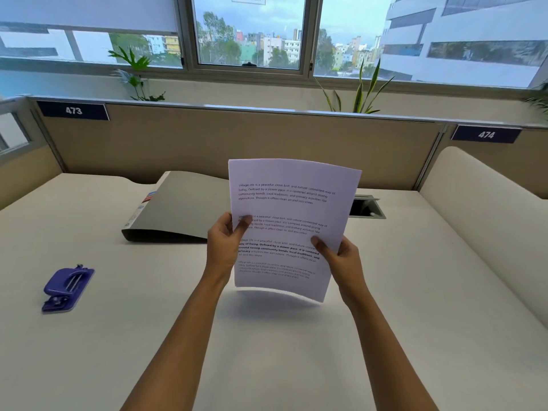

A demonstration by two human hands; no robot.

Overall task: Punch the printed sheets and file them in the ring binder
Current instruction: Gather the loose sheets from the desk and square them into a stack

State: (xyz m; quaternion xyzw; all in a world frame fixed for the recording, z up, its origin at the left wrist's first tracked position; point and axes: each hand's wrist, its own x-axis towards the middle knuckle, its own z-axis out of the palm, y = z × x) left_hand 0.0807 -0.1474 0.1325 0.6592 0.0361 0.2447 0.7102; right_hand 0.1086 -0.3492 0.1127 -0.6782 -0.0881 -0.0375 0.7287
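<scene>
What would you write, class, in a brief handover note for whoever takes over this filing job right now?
Left hand and right hand: both grip the white printed sheets, held above the cream desk.
Purple hole punch: on the desk, far left, untouched.
Grey ring binder: closed, lying behind the sheets.
Done: sheets picked up.
Left: punch the sheets, open the binder, file them.

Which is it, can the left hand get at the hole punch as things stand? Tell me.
Probably yes. The hole punch lies alone on the desk, with bare surface between it and the left hand. But that hand first has to release the printed sheets.
</scene>
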